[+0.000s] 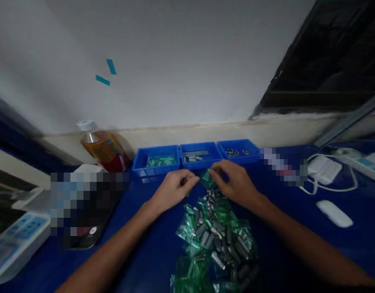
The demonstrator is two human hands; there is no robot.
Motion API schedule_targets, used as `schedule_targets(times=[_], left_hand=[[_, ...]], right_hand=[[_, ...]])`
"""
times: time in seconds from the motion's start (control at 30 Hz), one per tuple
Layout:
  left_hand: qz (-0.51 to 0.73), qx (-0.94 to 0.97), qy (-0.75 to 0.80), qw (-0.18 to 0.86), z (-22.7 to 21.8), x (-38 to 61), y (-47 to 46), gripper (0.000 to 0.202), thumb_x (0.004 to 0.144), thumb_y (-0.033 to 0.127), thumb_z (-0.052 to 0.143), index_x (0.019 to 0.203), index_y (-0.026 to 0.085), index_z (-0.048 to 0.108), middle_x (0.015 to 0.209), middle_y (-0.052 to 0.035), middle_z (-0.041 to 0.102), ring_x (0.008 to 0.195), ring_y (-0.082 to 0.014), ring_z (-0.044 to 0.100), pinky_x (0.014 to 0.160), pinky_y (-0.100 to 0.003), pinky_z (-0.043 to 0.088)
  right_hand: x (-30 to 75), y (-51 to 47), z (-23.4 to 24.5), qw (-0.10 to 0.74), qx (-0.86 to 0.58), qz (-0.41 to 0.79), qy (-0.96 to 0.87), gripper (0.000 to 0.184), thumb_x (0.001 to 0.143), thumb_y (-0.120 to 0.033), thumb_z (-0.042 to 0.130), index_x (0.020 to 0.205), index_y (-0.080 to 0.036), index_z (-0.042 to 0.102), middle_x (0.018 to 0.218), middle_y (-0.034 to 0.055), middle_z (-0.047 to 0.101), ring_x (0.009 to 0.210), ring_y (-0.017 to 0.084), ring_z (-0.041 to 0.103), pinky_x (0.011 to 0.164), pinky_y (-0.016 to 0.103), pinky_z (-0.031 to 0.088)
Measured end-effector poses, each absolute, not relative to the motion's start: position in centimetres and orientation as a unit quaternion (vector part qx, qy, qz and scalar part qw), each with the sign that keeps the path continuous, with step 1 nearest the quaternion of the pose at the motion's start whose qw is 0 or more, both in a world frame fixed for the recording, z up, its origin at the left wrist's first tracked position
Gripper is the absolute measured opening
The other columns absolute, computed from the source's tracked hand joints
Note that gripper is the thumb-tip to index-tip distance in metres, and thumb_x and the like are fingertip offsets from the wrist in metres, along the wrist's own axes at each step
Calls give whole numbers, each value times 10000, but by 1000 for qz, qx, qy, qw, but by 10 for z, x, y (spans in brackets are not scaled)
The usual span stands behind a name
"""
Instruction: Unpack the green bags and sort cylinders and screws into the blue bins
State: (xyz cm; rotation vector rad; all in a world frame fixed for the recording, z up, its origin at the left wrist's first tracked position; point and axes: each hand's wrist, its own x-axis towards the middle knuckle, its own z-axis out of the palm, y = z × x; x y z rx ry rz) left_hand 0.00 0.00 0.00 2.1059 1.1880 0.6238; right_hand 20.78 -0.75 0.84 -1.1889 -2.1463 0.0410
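My right hand (233,179) is closed, thumb and forefinger pinching the edge of a small green plastic bag (206,179). Facing it, my left hand (175,187) is curled with its thumb and fingertips together. Whatever lies between those fingers is too dark and small to make out. Below both hands spreads a pile of small metal parts (218,236), grey cylinders and bars, mixed with green plastic bags (190,268). Shiny smaller pieces (212,199) reach up close to my right fingers.
Three blue trays stand along the wall: one with green bags (134,167), one with metal bars (217,159), one with small fittings (253,153). A drink bottle (103,148) and phone (94,234) are left. A white oval case (334,213) and cabled charger (324,169) are right.
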Motion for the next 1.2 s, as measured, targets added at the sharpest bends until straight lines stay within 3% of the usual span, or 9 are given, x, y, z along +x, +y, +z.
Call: schedule_targets(times=[0.17, 0.37, 0.47, 0.67, 0.8, 0.93, 1.03, 1.2], left_hand=[[83, 841, 493, 208, 1, -19, 8, 372, 783, 527, 568, 903, 178, 612, 835, -56, 654, 740, -209, 603, 636, -286, 405], [47, 858, 487, 156, -6, -10, -3, 140, 793, 312, 548, 844, 197, 610, 903, -59, 642, 761, -206, 603, 620, -283, 393], [93, 857, 464, 203, -10, -9, 1, 108, 793, 267, 543, 817, 180, 603, 847, -47, 636, 724, -177, 587, 618, -268, 396], [256, 769, 401, 427, -34, -4, 13, 212, 856, 333, 519, 879, 136, 591, 736, -15, 614, 635, -116, 547, 579, -215, 406], [335, 714, 406, 461, -46, -4, 15, 263, 864, 384, 517, 944, 137, 565, 726, -10, 615, 639, -117, 550, 596, -222, 415], [353, 695, 403, 480, -48, -5, 14, 296, 872, 417, 503, 937, 138, 579, 763, -34, 647, 686, -136, 588, 653, -247, 445], [359, 681, 387, 507, -46, -6, 13, 330, 856, 442, 528, 911, 125, 601, 806, -55, 657, 743, -154, 609, 690, -256, 458], [362, 658, 386, 536, -40, -7, 12, 336, 827, 451, 572, 834, 119, 626, 725, -35, 654, 689, -137, 591, 671, -239, 440]], right_hand=[[250, 73, 27, 137, -671, 1, -729, 186, 822, -308, 529, 842, -184, 666, 852, 65, 696, 804, 205, 623, 684, 266, 416], [257, 119, 19, 73, -716, 12, -694, 248, 785, -339, 533, 766, -169, 713, 823, 124, 705, 806, 256, 651, 632, 282, 425], [258, 123, 13, 58, -732, 23, -678, 263, 768, -366, 544, 764, -174, 723, 805, 127, 704, 787, 260, 658, 607, 279, 426], [257, 128, 11, 38, -743, 36, -668, 199, 726, -297, 574, 768, -181, 731, 832, 135, 703, 779, 265, 656, 605, 286, 431], [252, 109, 22, 69, -730, 14, -680, 289, 823, -376, 510, 842, -176, 718, 839, 125, 697, 807, 258, 642, 668, 306, 441], [227, 43, 10, 271, -563, -49, -779, 287, 917, -312, 407, 997, -160, 637, 878, 98, 666, 825, 214, 608, 775, 327, 450], [201, -4, -11, 264, -398, 0, -878, 252, 873, -258, 515, 1098, -152, 555, 967, 111, 626, 916, 244, 573, 815, 387, 463], [181, -18, -32, 290, -357, 57, -886, 201, 857, -99, 491, 1040, -177, 523, 912, 84, 604, 861, 213, 567, 764, 363, 486]])
